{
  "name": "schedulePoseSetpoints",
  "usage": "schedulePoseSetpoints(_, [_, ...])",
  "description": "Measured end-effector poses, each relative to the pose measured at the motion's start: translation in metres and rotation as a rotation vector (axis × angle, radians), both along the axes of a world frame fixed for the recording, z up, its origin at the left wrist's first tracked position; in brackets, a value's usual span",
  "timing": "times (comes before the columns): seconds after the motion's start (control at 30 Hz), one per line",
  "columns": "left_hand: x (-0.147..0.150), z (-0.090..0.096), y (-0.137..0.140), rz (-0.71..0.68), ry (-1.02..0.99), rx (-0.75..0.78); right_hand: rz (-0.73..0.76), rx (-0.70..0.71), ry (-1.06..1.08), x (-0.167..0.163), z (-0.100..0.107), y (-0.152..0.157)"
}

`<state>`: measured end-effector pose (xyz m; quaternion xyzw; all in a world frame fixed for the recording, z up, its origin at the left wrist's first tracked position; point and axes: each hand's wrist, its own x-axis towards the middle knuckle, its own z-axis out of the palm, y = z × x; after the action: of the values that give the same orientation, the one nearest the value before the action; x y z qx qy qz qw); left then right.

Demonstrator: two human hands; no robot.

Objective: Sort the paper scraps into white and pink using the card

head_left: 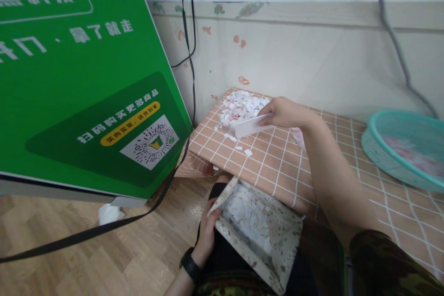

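Note:
My right hand [282, 112] is closed on a flat white card [252, 126], its lower edge at the tabletop beside a heap of torn paper scraps [239, 107]. A few loose scraps [248, 152] lie nearer the table's front edge. Below that edge, my left hand [207, 227] grips the left rim of a floral-patterned box [287, 229]. The box rests tilted on my lap, its open side up, with many paper scraps [248, 208] inside. Part of the left hand's fingers is hidden by the box wall.
The table wears a brown checked cloth [277, 173]. A teal plastic basket [381, 157] with pinkish scraps stands at the right. A green panel [86, 78] rises on the left, with a black strap [166, 185] hanging beside it. Crumpled white paper [110, 214] lies on the floor.

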<state>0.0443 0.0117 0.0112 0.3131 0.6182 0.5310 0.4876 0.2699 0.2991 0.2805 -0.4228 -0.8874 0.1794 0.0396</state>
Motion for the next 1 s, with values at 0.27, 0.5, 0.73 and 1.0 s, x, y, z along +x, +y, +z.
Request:
schedulePoseSetpoints(0.27, [0.001,-0.001,0.002,0.007,-0.012,0.000,-0.002,0.024,0.019,0.001,0.006,-0.004])
schedulePoseSetpoints(0.5, [0.000,0.001,0.001,-0.010,-0.022,0.011,-0.023,0.069,-0.073,0.004,0.005,-0.002])
schedulePoseSetpoints(0.73, [0.000,0.000,0.001,-0.006,-0.017,0.005,0.013,-0.051,-0.039,0.008,0.009,-0.004])
schedulePoseSetpoints(1.0, [0.000,0.000,0.001,-0.010,-0.012,0.007,-0.066,-0.019,-0.024,0.025,0.007,0.005])
